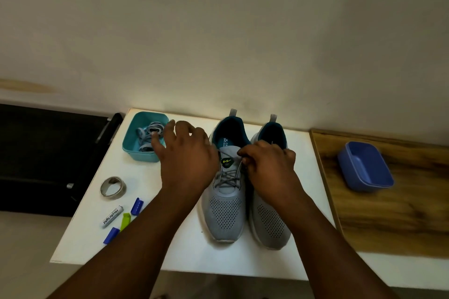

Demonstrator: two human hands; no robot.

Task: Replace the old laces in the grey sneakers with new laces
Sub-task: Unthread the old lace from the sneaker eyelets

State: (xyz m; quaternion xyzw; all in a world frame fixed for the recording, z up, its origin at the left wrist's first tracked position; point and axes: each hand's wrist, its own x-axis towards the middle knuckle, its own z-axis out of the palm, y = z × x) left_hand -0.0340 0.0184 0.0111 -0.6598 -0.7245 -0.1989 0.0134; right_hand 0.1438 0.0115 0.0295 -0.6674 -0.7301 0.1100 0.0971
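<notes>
Left hand: the left hand (185,153) is reaching forward from the lower left, palm down, fingers loosely spread and holding nothing; the fingertips are hanging over the near rim of the teal tub (131,147).
Right hand: the right hand (267,160) is reaching over the shoes, its fingers curling and pinching the old lace (239,168) near the tongue.
Left shoe (224,211): standing on the white table (184,255), long axis running near to far, toe facing the person, heel toward the wall.
Right shoe (271,221): sitting just beside it, pointing the same way.
New laces (148,135): lying coiled in the teal tub.
Blue tub (364,165): sitting on the wooden board (388,221), well apart.
</notes>
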